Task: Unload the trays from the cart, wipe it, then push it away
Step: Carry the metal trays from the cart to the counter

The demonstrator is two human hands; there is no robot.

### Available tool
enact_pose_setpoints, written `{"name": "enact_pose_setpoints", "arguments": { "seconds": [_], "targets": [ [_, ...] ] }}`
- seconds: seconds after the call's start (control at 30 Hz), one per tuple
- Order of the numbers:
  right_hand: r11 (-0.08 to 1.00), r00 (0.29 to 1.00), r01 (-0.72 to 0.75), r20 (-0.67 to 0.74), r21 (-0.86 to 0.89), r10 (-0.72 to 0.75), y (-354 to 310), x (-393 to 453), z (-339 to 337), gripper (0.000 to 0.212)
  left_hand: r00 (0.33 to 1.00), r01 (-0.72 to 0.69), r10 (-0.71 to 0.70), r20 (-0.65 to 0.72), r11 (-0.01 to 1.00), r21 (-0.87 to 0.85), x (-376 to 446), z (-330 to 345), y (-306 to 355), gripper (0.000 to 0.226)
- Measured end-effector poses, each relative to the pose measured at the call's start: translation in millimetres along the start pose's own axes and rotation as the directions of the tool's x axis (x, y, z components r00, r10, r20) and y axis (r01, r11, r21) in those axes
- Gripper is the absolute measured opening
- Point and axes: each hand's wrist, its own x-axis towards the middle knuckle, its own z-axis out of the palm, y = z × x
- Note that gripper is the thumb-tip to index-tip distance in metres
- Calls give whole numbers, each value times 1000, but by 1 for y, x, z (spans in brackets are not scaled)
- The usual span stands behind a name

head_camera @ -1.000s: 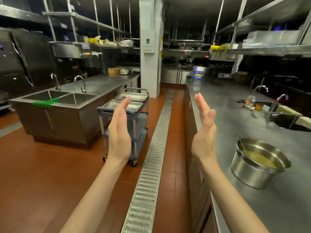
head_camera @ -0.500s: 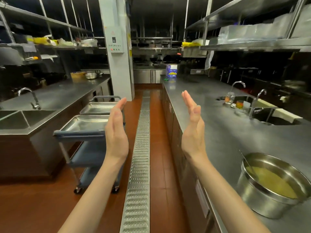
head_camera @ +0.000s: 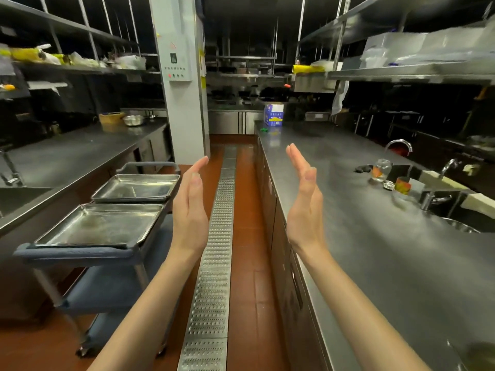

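Left hand: left hand (head_camera: pixel 190 210) raised at frame centre, palm facing inward, fingers straight and together — grip open, holding nothing.
Right hand: right hand (head_camera: pixel 304 207) raised opposite it, palm facing the left one, fingers straight; grip open, empty. The two hands are apart, with the floor drain showing between them.
Cart: grey-blue cart (head_camera: pixel 72 254) at lower left of the frame, standing on the red floor just beside the left worktop; handle bar at its far end, lower shelves visible beneath, a castor at the bottom.
Trays: two steel trays on the cart's top shelf, end to end — near tray (head_camera: pixel 99 226) and far tray (head_camera: pixel 136 187). Both lie flat, with nothing in them that I can make out. Neither hand touches cart or trays; the left hand overlaps the cart's right edge in the picture only.
Drain: perforated metal drain (head_camera: pixel 214 263) runs up the middle of the floor from bottom centre toward the pillar.
Right worktop: long steel worktop (head_camera: pixel 375 236) fills the right side; a glass jar (head_camera: pixel 381 170) and taps sit at its right, a blue-and-white box (head_camera: pixel 273 115) at its far end.
Left worktop: steel worktop (head_camera: pixel 67 153) at mid left, with a metal bowl (head_camera: pixel 133 119) far back.
Pillar: white pillar (head_camera: pixel 182 103) with a control panel, upper centre.
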Motion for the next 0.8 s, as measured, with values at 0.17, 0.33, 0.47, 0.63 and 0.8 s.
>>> {"name": "enact_pose_setpoints", "arguments": {
  "seconds": [0.17, 0.33, 0.47, 0.63, 0.8],
  "targets": [
    [1000, 1000, -10, 23, 1, 10, 67, 82, 24, 74, 999, 9, -9, -34, 1000, -4, 70, 37, -69, 51],
    [1000, 999, -22, 28, 11, 21, 131, 149, 57, 76, 996, 45, -43, -77, 999, 23, 131, 57, -140, 54],
    [1000, 999, -2, 32, 20, 2, 184, 205, 89, 73, 992, 67, -63, -106, 997, 34, 180, 70, -197, 56],
    [998, 997, 44, 57, 35, -46, 245, 277, 134, 78, 986, 94, -91, -139, 995, 21, 247, 82, -259, 65],
    [997, 996, 55, 65, 49, -59, 305, 353, 189, 81, 987, 63, -54, -151, 997, 55, 322, 84, -318, 57]
  ]
}}
